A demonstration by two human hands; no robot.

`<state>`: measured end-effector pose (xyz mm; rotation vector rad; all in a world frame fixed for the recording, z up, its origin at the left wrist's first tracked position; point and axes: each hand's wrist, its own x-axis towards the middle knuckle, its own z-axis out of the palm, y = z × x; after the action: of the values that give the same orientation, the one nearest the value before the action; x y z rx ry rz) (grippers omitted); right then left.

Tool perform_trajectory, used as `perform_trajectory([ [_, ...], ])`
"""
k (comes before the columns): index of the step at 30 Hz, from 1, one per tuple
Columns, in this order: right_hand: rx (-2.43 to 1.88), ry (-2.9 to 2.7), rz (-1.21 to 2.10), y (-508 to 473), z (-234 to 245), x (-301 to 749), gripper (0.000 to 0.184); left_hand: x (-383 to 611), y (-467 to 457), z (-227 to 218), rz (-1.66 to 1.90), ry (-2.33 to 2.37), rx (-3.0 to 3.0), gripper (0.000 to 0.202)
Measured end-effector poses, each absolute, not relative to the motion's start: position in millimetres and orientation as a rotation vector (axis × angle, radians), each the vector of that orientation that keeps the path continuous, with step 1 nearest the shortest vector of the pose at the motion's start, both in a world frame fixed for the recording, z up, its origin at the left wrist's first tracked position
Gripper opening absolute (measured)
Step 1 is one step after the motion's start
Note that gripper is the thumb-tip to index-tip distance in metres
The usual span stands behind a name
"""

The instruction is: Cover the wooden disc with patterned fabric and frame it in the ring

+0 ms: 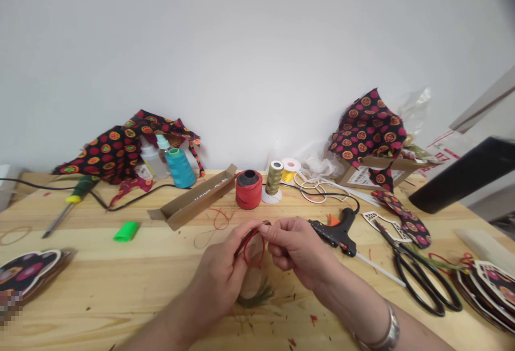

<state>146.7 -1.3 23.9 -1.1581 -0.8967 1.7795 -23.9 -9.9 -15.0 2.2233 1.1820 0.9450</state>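
Note:
Near the middle of the table, my left hand point(221, 265) is closed around a thin dark piece point(246, 239), seen edge-on and mostly hidden by the fingers. A loop of red cord point(263, 251) hangs from it between my two hands. With thumb and forefinger my right hand point(295, 246) pinches at the upper end of the cord, beside the dark piece; the exact grip is partly hidden. Below my hands is a dark green thread tassel point(257, 294), slightly blurred. A red thread spool point(249, 190) stands just beyond them.
Right of my hands lie a black glue gun point(336, 233) and black-handled scissors point(418, 270). Stacked patterned pieces point(493, 292) sit at the right edge, others point(32, 273) at the left. Behind are an open cardboard box point(197, 195), a teal spool point(180, 168) and a screwdriver point(72, 200).

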Motion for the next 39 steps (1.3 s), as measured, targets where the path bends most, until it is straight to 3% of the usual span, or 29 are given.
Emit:
perform_trajectory([
  [10,-1.233,-0.927,1.762,-2,24,147,0.044,-25,-10,-14,0.937,1.151,2.17,0.042],
  [15,-1.274,-1.123,1.335,9,30,159,0.04,-26,-8,-16,0.995,1.147,2.081,0.038],
  [19,-1.262,-1.332,1.065,16,35,172,0.02,-23,-8,-13,1.04,1.082,1.802,0.03],
  [24,-1.27,-1.64,1.074,9,31,172,0.031,-23,-9,-11,1.059,0.914,1.512,0.032],
  [32,-1.199,-1.588,1.046,-1,28,163,0.007,-25,-12,-14,1.095,0.856,1.547,0.028],
  [39,-1.219,-1.649,0.877,-5,26,164,0.01,-25,-13,-16,1.1,0.874,1.604,0.028],
])
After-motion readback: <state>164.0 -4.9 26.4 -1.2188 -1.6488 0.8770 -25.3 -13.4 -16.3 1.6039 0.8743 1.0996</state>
